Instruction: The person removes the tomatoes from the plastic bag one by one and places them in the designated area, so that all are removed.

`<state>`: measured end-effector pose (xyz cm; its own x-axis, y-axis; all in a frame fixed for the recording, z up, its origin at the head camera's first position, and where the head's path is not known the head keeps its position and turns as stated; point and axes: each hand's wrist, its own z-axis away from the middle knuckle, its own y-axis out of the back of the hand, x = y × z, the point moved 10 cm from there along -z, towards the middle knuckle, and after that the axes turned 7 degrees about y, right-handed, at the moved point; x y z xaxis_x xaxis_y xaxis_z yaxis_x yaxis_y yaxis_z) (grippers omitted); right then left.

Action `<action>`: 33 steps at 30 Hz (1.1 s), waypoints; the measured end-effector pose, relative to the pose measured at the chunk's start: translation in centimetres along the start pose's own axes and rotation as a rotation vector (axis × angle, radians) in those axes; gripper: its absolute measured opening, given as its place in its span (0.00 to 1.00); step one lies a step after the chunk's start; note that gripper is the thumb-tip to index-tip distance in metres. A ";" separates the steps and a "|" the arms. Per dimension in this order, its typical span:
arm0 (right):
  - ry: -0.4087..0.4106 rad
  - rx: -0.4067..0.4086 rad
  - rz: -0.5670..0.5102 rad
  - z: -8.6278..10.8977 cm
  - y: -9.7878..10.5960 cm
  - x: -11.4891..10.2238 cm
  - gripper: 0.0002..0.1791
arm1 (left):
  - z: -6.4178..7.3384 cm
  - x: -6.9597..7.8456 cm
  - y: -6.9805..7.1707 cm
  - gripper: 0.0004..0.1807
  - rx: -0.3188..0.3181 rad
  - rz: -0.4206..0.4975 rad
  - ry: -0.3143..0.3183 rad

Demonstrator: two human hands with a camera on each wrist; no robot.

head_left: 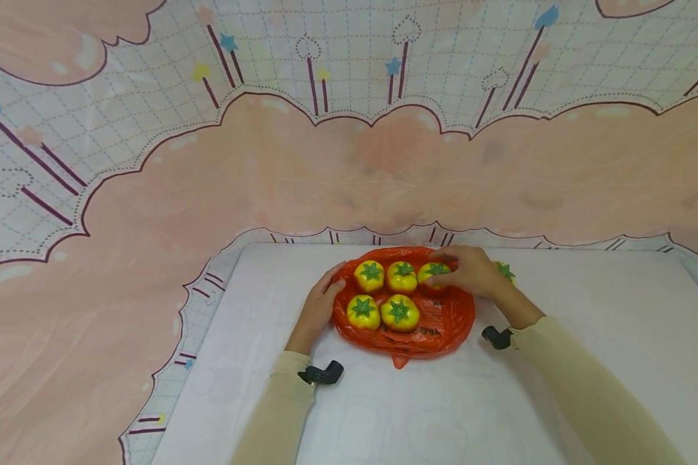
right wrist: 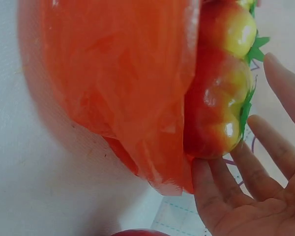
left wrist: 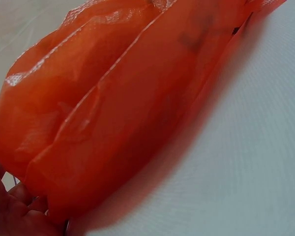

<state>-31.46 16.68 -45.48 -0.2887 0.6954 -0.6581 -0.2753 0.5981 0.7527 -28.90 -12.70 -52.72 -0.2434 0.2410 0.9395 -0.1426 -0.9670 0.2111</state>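
Note:
A red plastic bag point(head_left: 454, 323) lies spread with its mouth up on the white table. Several yellow-and-red toy tomatoes point(head_left: 400, 312) with green star-shaped tops sit in it in two rows. At the bag's left rim, my left hand point(head_left: 320, 303) holds the plastic, its thumb inside the edge. My right hand point(head_left: 471, 274) is over the back right of the bag, beside the rear right tomato point(right wrist: 211, 130). Its fingers are spread and fairly straight, with the thumb apart. Another tomato point(head_left: 505, 271) stands outside the bag, partly hidden behind the right wrist.
The white table point(head_left: 593, 310) extends to both sides and in front of the bag. Behind and to the left hangs a patterned pink-and-white cloth point(head_left: 326, 174). Dark wrist straps point(head_left: 322, 373) show on both sleeves.

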 end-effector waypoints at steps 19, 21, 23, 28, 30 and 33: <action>-0.054 -0.055 0.029 0.1 -1.1 1.1 0.35 | 0.0 0.0 -0.1 0.23 -0.004 0.008 0.005; -0.048 -0.057 0.034 0.0 -1.1 1.0 0.35 | 0.0 0.1 0.0 0.23 -0.002 0.003 0.002; -0.041 -0.059 0.044 0.0 -1.1 1.0 0.35 | 0.0 0.1 0.0 0.23 -0.003 -0.001 -0.002; -0.033 -0.062 0.050 0.0 -1.1 0.9 0.35 | 0.1 0.1 -0.1 0.23 -0.008 0.001 0.004; -0.029 -0.059 0.047 0.0 -1.0 0.8 0.35 | 0.1 0.1 -0.1 0.23 -0.007 0.001 0.004; -0.016 -0.053 0.047 0.0 -0.9 0.6 0.34 | 0.1 0.1 0.0 0.23 -0.003 0.002 0.003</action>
<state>-31.35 16.58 -46.54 -0.2873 0.7288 -0.6215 -0.3098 0.5433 0.7803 -28.84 -12.67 -52.61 -0.2463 0.2392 0.9392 -0.1452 -0.9672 0.2083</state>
